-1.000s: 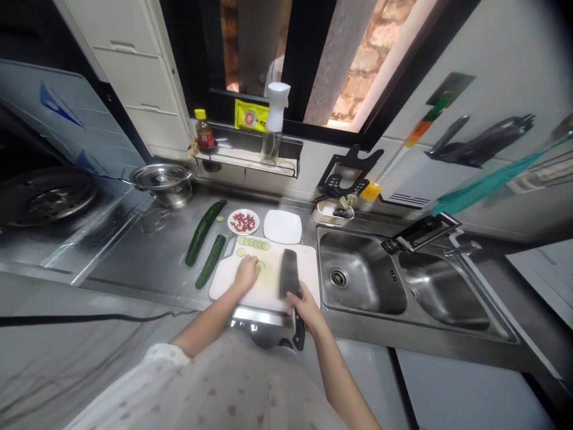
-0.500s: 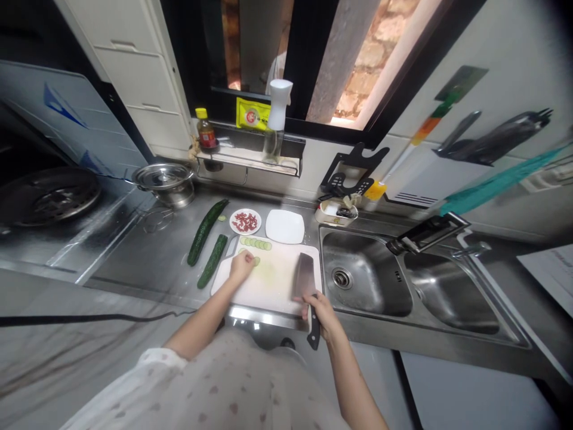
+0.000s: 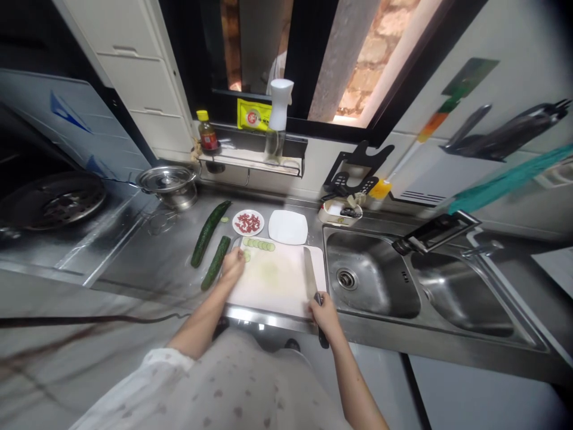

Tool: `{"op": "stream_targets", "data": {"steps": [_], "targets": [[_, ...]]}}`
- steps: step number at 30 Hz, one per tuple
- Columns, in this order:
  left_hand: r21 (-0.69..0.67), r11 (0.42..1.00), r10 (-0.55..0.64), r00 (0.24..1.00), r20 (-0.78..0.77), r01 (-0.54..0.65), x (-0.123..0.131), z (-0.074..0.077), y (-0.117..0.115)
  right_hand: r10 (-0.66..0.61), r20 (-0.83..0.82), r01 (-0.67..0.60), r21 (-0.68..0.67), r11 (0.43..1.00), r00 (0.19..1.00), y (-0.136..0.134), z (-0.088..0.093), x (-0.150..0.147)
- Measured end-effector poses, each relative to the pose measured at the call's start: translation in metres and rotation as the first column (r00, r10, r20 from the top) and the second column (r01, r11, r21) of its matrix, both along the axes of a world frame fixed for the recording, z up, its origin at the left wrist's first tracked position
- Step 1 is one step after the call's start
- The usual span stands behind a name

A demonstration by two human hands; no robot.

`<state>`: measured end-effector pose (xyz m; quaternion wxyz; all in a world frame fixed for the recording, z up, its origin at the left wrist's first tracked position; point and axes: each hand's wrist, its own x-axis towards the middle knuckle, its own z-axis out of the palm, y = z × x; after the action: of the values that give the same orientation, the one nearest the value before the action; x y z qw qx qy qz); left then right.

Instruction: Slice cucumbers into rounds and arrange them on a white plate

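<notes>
A white cutting board point(image 3: 277, 280) lies on the steel counter in front of me. My right hand point(image 3: 324, 313) is closed around the black handle of a cleaver point(image 3: 310, 270), whose blade rests along the board's right edge. My left hand point(image 3: 233, 264) sits at the board's left edge, fingers curled by a cucumber slice point(image 3: 246, 256); whether they hold anything I cannot see. A row of cucumber slices point(image 3: 258, 244) lies along the board's far edge. A half cucumber point(image 3: 215, 261) lies just left of my left hand, and a whole cucumber point(image 3: 209, 230) beyond it.
Behind the board stand a small plate of red pieces point(image 3: 248, 223) and an empty white plate point(image 3: 287, 227). A double sink point(image 3: 371, 280) lies to the right. A lidded steel pot point(image 3: 168, 182) and a stove point(image 3: 49, 203) are at the left. Bottles stand on a wall shelf point(image 3: 248, 158).
My right hand has carried the cleaver from the board's middle to its right edge. My left hand has slid left, toward the board's left edge and the half cucumber.
</notes>
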<state>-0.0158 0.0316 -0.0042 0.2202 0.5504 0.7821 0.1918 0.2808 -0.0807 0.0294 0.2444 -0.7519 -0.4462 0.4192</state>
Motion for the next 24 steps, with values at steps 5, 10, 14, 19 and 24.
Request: {"op": "stream_targets", "data": {"steps": [5, 10, 14, 19, 24], "targets": [[-0.001, 0.996, -0.087, 0.989, -0.122, 0.087, -0.001, -0.002, -0.002, 0.001, -0.006, -0.001, 0.032, 0.999, 1.000, -0.002, 0.003, 0.005], [-0.015, 0.994, -0.105, 0.986, -0.129, 0.104, -0.001, -0.001, -0.002, 0.021, 0.013, -0.021, 0.038, 0.999, 1.000, -0.007, 0.007, 0.009], [0.047, 0.986, -0.156, 0.985, -0.073, 0.159, 0.008, 0.005, 0.002, 0.025, 0.024, -0.025, 0.013, 1.000, 0.999, -0.008, 0.009, 0.009], [0.061, 0.959, -0.275, 0.961, -0.013, 0.275, 0.033, 0.008, 0.015, -0.007, -0.008, 0.007, 0.007, 1.000, 1.000, -0.008, 0.009, 0.005], [0.018, 0.919, -0.392, 0.918, -0.064, 0.394, 0.056, 0.007, 0.032, -0.046, -0.062, 0.046, -0.008, 0.999, 0.997, -0.015, 0.008, 0.001]]}}
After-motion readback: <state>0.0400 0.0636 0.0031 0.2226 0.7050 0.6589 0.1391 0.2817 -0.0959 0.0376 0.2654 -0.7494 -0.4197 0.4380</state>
